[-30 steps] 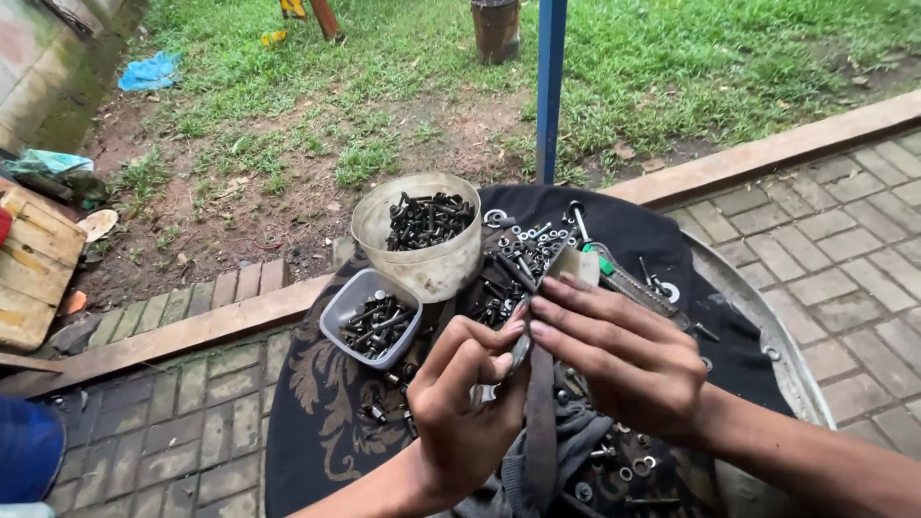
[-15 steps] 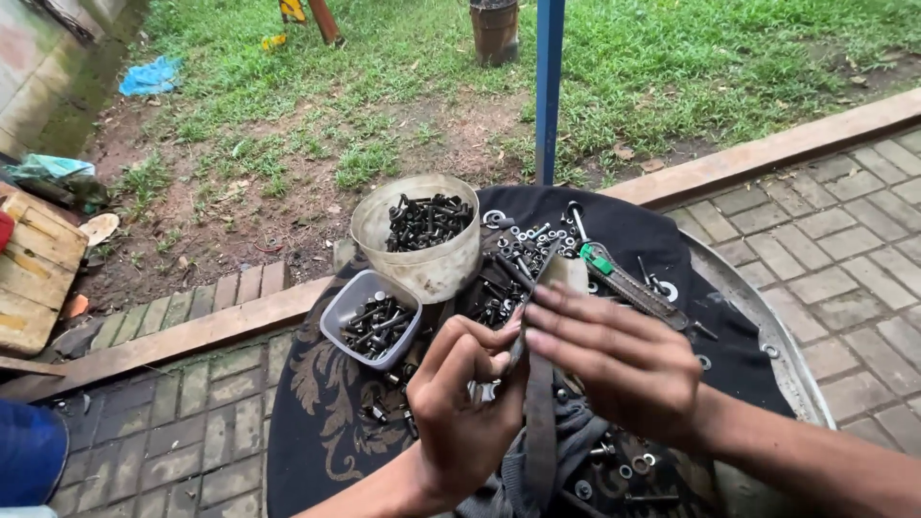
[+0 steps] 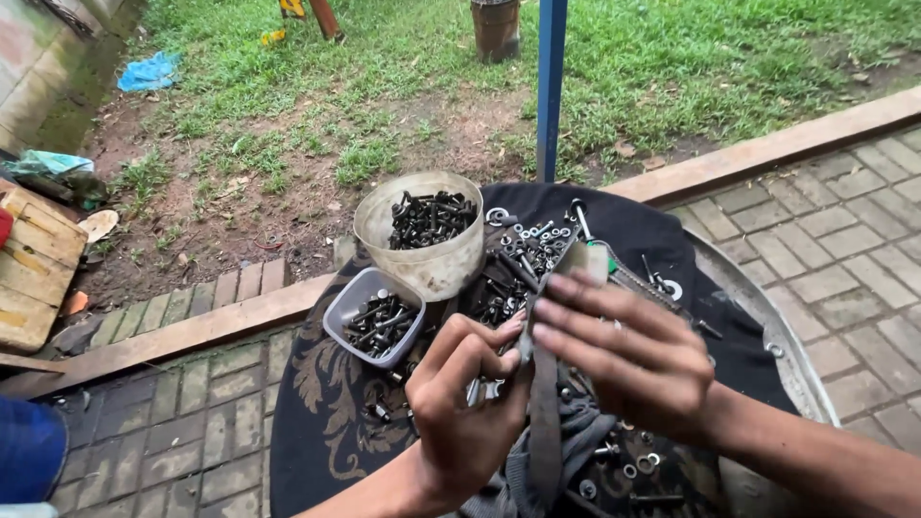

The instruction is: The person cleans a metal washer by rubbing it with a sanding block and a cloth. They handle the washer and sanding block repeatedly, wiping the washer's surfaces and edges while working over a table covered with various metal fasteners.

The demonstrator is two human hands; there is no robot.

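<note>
both hands closed: left hand (image 3: 460, 403) pinching small metal bolts (image 3: 484, 388), right hand (image 3: 624, 350) gripping a flat grey strap (image 3: 545, 422) above the black cloth (image 3: 326, 422).

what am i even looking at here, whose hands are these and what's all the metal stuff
This is a view from a camera worn on a person's head, looking down at their own two bare hands. There is no machine here.

The left hand and the right hand meet in the middle and together pinch a small metal part; it is too hidden by the fingers to name exactly.

Under them lies a black patterned cloth spread over a round metal tray. Loose bolts, nuts and washers are scattered across it. A round pale plastic tub and a small rectangular clear container both hold dark bolts. A dark strap hangs down between the hands.

Behind are brick paving, grass and a blue pole.
</note>
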